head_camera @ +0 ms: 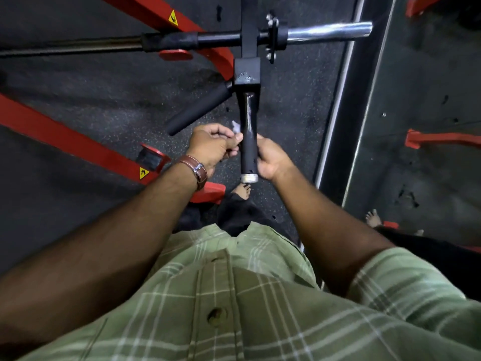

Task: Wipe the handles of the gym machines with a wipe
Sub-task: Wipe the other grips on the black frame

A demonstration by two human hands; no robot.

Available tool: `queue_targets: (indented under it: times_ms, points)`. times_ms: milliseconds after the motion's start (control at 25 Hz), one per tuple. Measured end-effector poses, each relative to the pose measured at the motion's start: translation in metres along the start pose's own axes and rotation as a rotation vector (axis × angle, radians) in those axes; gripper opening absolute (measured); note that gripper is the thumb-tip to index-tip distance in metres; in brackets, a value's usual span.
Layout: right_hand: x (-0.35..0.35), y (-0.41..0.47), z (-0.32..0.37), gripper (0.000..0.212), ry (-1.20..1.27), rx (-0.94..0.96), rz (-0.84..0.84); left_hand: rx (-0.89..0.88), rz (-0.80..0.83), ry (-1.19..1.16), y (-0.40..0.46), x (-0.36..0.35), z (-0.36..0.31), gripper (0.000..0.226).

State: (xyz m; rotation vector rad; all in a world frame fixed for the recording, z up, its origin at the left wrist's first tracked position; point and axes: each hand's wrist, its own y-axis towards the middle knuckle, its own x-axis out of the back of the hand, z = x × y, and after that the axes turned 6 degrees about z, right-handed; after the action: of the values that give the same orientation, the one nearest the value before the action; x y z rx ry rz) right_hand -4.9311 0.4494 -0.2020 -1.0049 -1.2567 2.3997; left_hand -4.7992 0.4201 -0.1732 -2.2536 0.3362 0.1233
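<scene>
A black handle (249, 131) with a silver end cap points toward me from a black square bracket (247, 71). My left hand (213, 145), with a brown watch strap on the wrist, pinches a small white wipe (236, 127) against the handle's left side. My right hand (272, 158) wraps the handle's lower right side, near the cap. A second black foam-covered handle (197, 110) angles down to the left from the same bracket, with no hand on it.
A horizontal bar (182, 40) with a chrome sleeve (328, 31) crosses the top. Red frame beams (67, 139) run along the left. A mirror wall (421, 126) stands at the right behind a metal edge. Dark speckled rubber floor lies below, with my bare foot (243, 190).
</scene>
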Motion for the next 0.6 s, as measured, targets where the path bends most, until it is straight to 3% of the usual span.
queue_targets:
  times_ms: [200, 280, 440, 600]
  points:
    - [-0.015, 0.020, 0.038, 0.024, 0.092, 0.186, -0.073, 0.015, -0.016, -0.057, -0.002, 0.000, 0.010, 0.013]
    - [-0.005, -0.003, 0.028, 0.021, -0.132, 0.337, -0.208, 0.031, 0.007, -0.096, -0.002, -0.002, 0.010, 0.010]
    - [0.004, -0.027, 0.019, 0.010, -0.916, 0.870, -0.354, 0.094, 0.101, -0.197, -0.002, -0.002, 0.015, 0.012]
    - [-0.014, -0.003, 0.044, 0.012, -1.156, 1.064, -0.432, 0.138, 0.152, -0.295, 0.002, 0.000, 0.019, 0.015]
